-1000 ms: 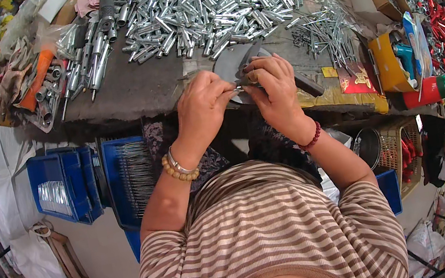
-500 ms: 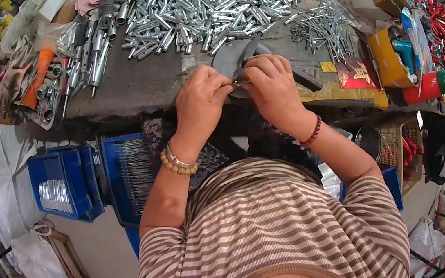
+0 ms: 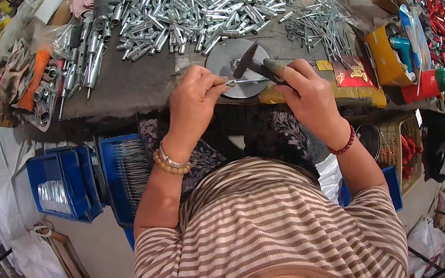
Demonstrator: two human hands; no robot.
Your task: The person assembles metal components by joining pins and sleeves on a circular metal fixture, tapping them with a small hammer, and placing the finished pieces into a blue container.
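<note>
A: While my left hand (image 3: pixel 192 100) pinches a thin metal pin (image 3: pixel 245 81) flat over the round steel block (image 3: pixel 237 69), the right hand (image 3: pixel 309 95) is closed round a small hammer (image 3: pixel 257 62), head down on the pin. I judge the block serves as an anvil.

B: Counts?

A: One pin, one hammer, one block. Silver tubes (image 3: pixel 199 1) heaped behind within reach, too many to count. Three blue crates (image 3: pixel 65 186) below the bench.
</note>
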